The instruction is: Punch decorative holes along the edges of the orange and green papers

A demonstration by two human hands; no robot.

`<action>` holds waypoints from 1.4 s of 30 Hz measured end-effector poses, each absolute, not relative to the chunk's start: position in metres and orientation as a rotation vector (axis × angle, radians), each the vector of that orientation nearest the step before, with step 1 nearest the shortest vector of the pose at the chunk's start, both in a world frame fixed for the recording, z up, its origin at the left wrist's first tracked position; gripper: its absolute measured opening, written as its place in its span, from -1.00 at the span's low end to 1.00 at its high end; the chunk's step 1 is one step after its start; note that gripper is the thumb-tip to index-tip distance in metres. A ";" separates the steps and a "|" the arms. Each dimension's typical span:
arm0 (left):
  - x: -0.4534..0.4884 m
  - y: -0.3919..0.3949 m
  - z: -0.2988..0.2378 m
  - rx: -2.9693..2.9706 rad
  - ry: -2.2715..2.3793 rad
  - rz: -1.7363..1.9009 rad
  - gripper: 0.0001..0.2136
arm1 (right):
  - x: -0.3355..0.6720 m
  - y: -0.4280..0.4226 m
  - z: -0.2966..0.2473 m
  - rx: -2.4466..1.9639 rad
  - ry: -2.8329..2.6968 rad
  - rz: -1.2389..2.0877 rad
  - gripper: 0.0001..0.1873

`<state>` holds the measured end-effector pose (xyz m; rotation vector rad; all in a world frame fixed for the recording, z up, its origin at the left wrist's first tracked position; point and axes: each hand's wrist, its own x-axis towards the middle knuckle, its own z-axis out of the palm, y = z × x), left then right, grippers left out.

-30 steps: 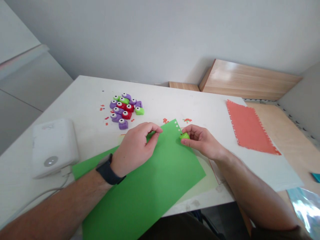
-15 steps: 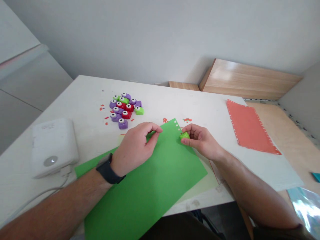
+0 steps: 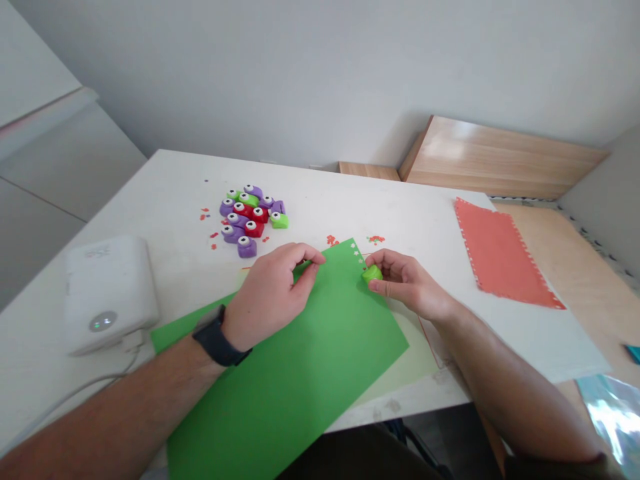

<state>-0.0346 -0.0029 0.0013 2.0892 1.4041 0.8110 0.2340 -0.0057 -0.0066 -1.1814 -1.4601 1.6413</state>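
My right hand is shut on a small lime-green craft punch, which grips the right edge of a green paper sheet. A short row of tiny star-shaped holes runs along that edge above the punch. My left hand, with a black watch on its wrist, rests on the sheet, its fingertips pinching the top edge near the corner. The paper's underside is hidden.
Several purple, red and green craft punches stand grouped on the white table, among red paper scraps. A white box with a cable sits at left. A coral paper sheet with punched edges lies at right. Wooden boards stand behind.
The craft punch and my right hand have shifted slightly right along the paper's edge. The green sheet has turned a little, while my left hand stays nearly in place.
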 end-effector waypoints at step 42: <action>-0.036 0.000 0.003 2.049 1.469 0.812 -0.84 | 0.240 -0.005 0.003 -1.178 -1.427 1.570 -0.65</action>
